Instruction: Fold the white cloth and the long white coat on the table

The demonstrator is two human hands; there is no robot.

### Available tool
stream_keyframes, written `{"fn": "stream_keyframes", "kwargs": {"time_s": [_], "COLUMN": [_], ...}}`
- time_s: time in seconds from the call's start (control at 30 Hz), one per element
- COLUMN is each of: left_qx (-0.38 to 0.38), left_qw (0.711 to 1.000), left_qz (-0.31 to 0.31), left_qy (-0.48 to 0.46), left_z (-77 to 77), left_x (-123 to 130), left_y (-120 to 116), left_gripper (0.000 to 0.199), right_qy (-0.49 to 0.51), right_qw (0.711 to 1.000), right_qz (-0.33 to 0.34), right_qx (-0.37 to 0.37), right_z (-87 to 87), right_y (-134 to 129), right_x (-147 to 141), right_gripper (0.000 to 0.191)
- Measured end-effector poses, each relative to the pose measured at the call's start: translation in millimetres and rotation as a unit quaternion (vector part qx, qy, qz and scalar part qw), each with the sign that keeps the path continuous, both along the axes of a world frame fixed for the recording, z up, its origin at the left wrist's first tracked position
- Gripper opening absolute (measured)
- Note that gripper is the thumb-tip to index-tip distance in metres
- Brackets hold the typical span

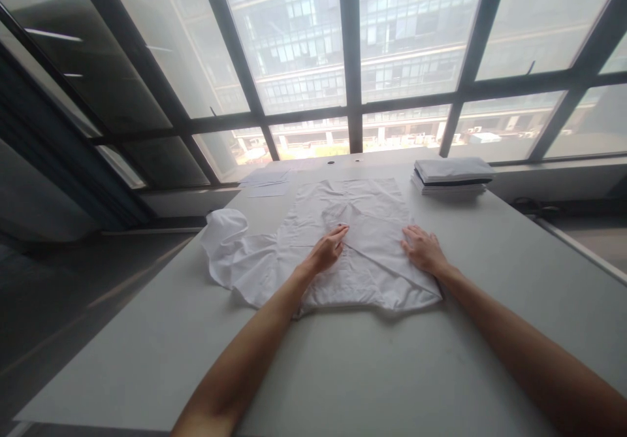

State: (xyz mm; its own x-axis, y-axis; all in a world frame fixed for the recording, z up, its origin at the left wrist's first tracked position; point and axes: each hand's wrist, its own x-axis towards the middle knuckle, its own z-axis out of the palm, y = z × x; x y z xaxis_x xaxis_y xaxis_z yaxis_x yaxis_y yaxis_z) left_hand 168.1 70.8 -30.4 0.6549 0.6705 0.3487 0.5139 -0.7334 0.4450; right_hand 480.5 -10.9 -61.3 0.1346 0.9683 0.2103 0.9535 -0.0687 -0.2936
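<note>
A white shirt lies spread on the white table, with wrinkles across its body. One sleeve trails out to the left and hangs loosely bunched at its end. On the right side, cloth is folded inward across the body, leaving a diagonal crease. My left hand is at the middle of the shirt, its fingers pressed together on a bit of the folded cloth. Flat on the shirt's right edge rests my right hand, fingers stretched out and slightly apart.
A stack of folded white clothes with a dark layer stands at the table's back right. Sheets of paper lie at the back left. Beyond the white table are large windows, and a dark curtain hangs left.
</note>
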Motion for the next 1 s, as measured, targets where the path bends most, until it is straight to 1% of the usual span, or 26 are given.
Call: {"fn": "stream_keyframes", "kwargs": {"time_s": [0.07,0.13,0.2,0.23,0.3,0.37,0.4,0.47,0.53,0.6,0.63,0.7,0.77,0.8,0.87,0.93,0.97,1.0], "left_qx": [0.029,0.051,0.056,0.054,0.047,0.042,0.04,0.039,0.04,0.039,0.038,0.035,0.03,0.029,0.031,0.033,0.033,0.031], "left_qw": [0.997,0.99,0.981,0.978,0.975,0.977,0.977,0.978,0.978,0.978,0.977,0.974,0.973,0.974,0.981,0.988,0.99,0.992], "left_qz": [-0.066,-0.131,-0.185,-0.201,-0.209,-0.201,-0.197,-0.194,-0.193,-0.193,-0.197,-0.213,-0.226,-0.224,-0.193,-0.148,-0.13,-0.119], "left_qy": [-0.004,0.001,0.019,0.03,0.05,0.064,0.068,0.071,0.071,0.073,0.074,0.066,0.044,0.03,-0.001,-0.025,-0.031,-0.032], "left_z": [7.3,11.5,10.7,8.7,3.1,-2.0,-3.6,-5.2,-5.1,-4.0,-3.3,-2.1,-2.4,-3.4,-7.5,-12.8,-15.4,-17.5], "left_x": [9,19,28,32,36,38,38,37,36,36,36,36,36,36,36,36,35,35], "left_y": [-13,-27,-39,-44,-52,-56,-57,-57,-56,-55,-55,-55,-55,-54,-53,-50,-48,-47], "left_gripper": [0.057,0.056,0.054,0.052,0.048,0.046,0.046,0.05,0.059,0.066,0.068,0.071,0.073,0.071,0.062,0.05,0.046,0.043], "right_qy": [-0.001,-0.003,0.0,0.006,0.021,0.038,0.045,0.059,0.066,0.062,0.058,0.055,0.064,0.071,0.095,0.144,0.166,0.209], "right_qw": [1.0,1.0,1.0,1.0,0.999,0.996,0.993,0.989,0.983,0.975,0.972,0.967,0.966,0.968,0.975,0.977,0.976,0.968], "right_qz": [0.002,0.006,0.011,0.008,-0.005,-0.01,0.001,0.059,0.142,0.209,0.229,0.247,0.245,0.236,0.201,0.143,0.1,0.051], "right_qx": [0.0,0.001,0.005,0.011,0.038,0.083,0.105,0.122,0.09,0.033,0.006,-0.033,-0.045,-0.039,-0.003,0.062,0.094,0.13], "right_z": [0.6,0.8,1.2,1.8,4.5,9.3,12.1,17.4,20.3,20.4,19.7,17.7,16.0,15.5,15.7,17.0,17.8,18.4], "right_y": [0,-1,-1,-1,-1,-3,-4,-8,-12,-16,-17,-17,-16,-16,-13,-9,-7,-4], "right_x": [-1,-1,-1,0,0,-2,-4,-10,-18,-26,-28,-31,-31,-30,-26,-17,-10,0], "right_gripper": [0.044,0.044,0.044,0.044,0.044,0.045,0.046,0.052,0.058,0.06,0.059,0.056,0.056,0.057,0.061,0.068,0.072,0.075]}}
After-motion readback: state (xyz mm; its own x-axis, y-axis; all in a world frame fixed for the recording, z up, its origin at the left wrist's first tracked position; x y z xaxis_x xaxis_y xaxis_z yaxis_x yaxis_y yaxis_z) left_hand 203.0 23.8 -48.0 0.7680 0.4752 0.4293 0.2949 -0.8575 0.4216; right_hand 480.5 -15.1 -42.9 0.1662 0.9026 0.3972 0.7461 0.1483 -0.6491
